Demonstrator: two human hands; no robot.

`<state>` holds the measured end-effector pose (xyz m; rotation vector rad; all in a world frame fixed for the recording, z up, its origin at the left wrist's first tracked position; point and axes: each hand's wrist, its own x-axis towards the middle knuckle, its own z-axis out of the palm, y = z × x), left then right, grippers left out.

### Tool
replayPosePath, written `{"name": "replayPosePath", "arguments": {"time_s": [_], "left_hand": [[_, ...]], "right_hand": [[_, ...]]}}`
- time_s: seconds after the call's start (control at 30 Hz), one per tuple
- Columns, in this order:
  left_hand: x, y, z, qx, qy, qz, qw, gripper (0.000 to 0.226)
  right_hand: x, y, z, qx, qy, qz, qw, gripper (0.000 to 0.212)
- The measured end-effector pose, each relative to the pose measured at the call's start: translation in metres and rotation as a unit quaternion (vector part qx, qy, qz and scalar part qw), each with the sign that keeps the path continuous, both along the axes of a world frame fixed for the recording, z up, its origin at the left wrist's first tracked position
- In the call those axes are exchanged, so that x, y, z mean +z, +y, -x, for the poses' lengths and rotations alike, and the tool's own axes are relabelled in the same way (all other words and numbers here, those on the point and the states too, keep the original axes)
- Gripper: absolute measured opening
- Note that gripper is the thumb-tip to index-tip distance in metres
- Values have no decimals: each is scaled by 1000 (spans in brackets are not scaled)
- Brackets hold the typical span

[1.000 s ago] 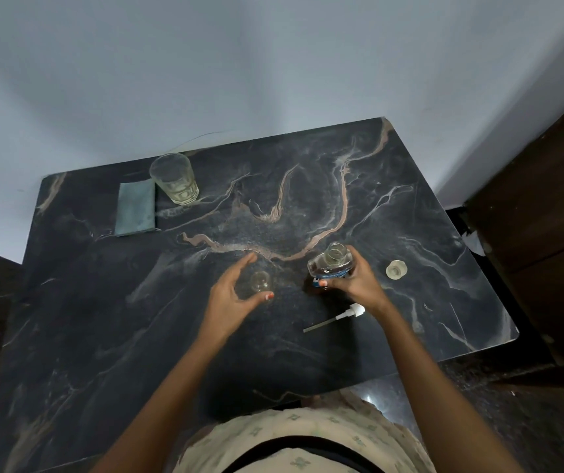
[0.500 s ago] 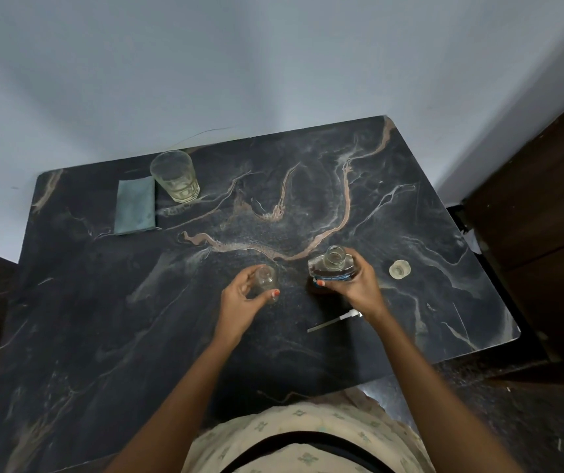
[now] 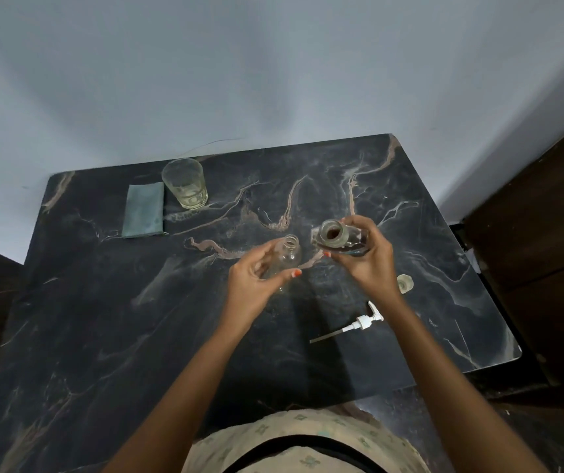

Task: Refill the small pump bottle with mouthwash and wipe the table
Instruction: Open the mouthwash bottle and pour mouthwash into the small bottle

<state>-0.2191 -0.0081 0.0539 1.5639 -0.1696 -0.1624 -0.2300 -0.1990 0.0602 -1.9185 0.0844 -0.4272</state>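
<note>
Cream patterned garment [image 3: 308, 435], bare forearms, orange-painted nails.

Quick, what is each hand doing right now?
Left hand: closed around the small bottle, which has no pump on.
Right hand: closed around the mouthwash bottle, tipped toward the small one.

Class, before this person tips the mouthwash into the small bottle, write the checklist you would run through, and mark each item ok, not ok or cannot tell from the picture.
1. Small bottle uncapped, mouth facing up: ok.
2. Left hand has a firm hold on the small bottle: ok.
3. Mouthwash bottle open and held in the right hand: ok.
4. Mouthwash bottle's mouth directly above the small bottle's mouth: not ok, it sits to one side.
5. Pump head and cap lying clear of the pour, on the table: ok.
6. Cloth at hand for wiping: ok, beside the glass.
</note>
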Motion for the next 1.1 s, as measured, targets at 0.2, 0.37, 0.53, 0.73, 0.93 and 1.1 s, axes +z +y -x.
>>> {"name": "replayPosePath", "arguments": {"time_s": [0.2,0.37,0.53,0.73,0.93,1.1], "left_hand": [[11,1,-4,15,2,11,1000,56],[14,2,-7,15,-10,10,1000,53],[19,1,-9,6,-25,11,1000,53],[25,1,-9,19,-32,4,999,52],[28,2,-8,26,-47,-7,999,50],[28,2,-6,27,-54,-15,998,50]], "right_hand": [[24,-2,-17,22,-31,110,993,49],[41,-6,-27,32,-91,242,966,46],[55,-9,-34,46,-111,313,942,42],[72,-5,-36,54,-151,365,917,35],[81,-5,-39,50,-173,407,895,36],[83,-6,-40,58,-187,435,879,37]]}}
